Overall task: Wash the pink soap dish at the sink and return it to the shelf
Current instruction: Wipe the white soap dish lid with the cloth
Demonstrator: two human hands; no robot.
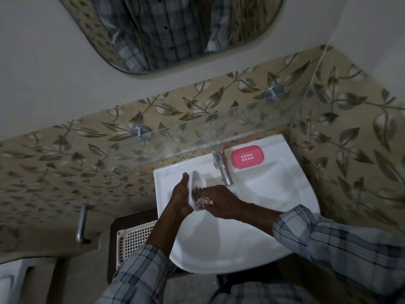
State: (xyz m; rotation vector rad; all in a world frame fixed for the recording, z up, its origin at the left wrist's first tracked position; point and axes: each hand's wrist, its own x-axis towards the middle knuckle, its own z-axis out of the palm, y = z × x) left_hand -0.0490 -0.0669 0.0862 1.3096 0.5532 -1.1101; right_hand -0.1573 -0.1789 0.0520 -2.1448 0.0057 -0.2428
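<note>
Nearest, two plaid sleeves [341,242] reach in from the lower edge, over the front rim of the white sink [219,244]. Over the basin, left of centre, the left hand [180,199] holds a white dish piece [198,183] upright, its grip closed on the piece with the palm behind it and the thumb up along its far edge. The right hand [215,200] meets it from the right, fingers curled and pressed against the lower inside of the white piece; whether they pinch it or only rub it I cannot tell. Left of the sink and lower down, a cream mesh basket [131,238] sits on a dark stand, partly hidden by the left forearm. A metal bar [81,224] sticks out of the wall further left. Just beyond the hands the chrome tap [222,170] rises from the back of the sink, its spout close above the right hand. Beside the tap, on the right back ledge of the sink, lies the pink soap dish [247,156], flat, with a grid of small holes, well apart from both hands. A clear glass shelf [197,137] on two metal pegs spans the leaf-patterned tiles above the sink, its front edge overhanging the tap's top. Farthest up hangs a mirror [175,29] reflecting the plaid shirt.
</note>
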